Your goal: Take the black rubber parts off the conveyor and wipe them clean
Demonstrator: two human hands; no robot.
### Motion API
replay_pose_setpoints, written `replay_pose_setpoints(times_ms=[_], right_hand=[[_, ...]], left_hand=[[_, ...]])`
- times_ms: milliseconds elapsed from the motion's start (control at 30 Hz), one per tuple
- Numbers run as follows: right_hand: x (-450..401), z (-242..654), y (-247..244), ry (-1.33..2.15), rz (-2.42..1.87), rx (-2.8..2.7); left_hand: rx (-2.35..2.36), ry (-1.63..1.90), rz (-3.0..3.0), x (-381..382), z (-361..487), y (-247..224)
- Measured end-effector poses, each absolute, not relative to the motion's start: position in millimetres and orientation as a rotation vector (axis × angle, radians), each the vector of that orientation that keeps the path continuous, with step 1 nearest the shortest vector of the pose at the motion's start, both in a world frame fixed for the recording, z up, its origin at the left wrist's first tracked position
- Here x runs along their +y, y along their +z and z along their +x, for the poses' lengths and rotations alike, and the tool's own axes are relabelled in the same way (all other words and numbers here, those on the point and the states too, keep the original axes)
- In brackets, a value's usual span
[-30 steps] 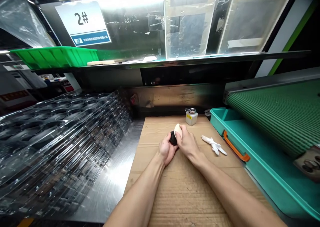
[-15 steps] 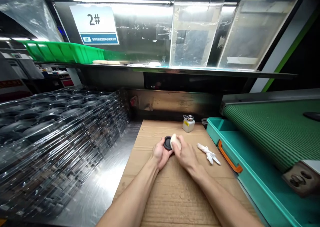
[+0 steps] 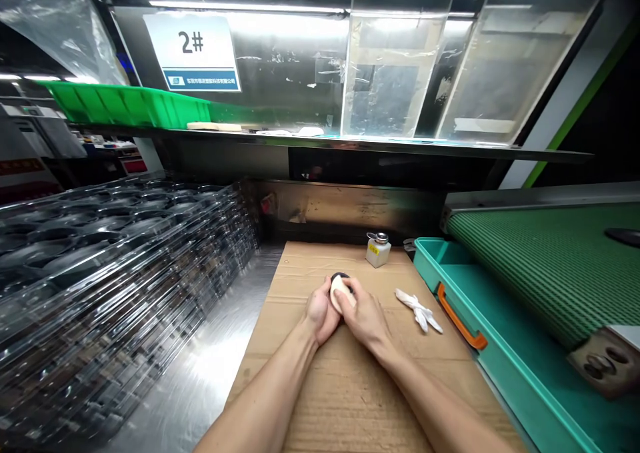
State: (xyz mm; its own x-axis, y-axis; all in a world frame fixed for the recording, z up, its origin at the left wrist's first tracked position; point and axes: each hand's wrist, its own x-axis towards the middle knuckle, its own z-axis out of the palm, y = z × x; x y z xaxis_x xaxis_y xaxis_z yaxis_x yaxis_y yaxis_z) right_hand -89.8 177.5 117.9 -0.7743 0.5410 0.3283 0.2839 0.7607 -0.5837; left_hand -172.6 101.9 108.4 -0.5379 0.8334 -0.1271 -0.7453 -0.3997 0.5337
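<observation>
The widest thing before me is the steel bench [image 3: 200,373], with a tall stack of clear plastic trays [image 3: 115,253] on its left side, too many layers for me to count. On the right, one green mesh conveyor belt [image 3: 540,266] runs above one teal bin [image 3: 505,366], which has one orange handle [image 3: 460,326]. Up on the shelf sit one green plastic tray [image 3: 125,106] and one sign reading "2#" [image 3: 193,52].

One sheet of cardboard [image 3: 350,400] covers the bench in front of me. Both my forearms reach forward over it and converge, wrists bent, hands close together and touching. My left hand [image 3: 317,310] is curled around one black round part [image 3: 340,275], mostly hidden by my fingers, just above the middle of the cardboard. My right hand [image 3: 363,320] is closed over one white pad [image 3: 341,292], pressing it onto that part.

Beyond my hands stands one small dispenser bottle [image 3: 378,252]. To their right lies one crumpled white cloth [image 3: 419,310].
</observation>
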Motion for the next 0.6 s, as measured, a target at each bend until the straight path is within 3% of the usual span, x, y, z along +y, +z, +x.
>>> replay_pose_setpoints(times_ms=[400,600], right_hand=[[223,-80,121,0.715,-0.978,-2.192],[233,-73,113,0.753,-0.919,-2.326]], left_hand=[[0.742,2.028,0.176,96,-176,115],[0.586,1.981,0.099,82,-181,136]])
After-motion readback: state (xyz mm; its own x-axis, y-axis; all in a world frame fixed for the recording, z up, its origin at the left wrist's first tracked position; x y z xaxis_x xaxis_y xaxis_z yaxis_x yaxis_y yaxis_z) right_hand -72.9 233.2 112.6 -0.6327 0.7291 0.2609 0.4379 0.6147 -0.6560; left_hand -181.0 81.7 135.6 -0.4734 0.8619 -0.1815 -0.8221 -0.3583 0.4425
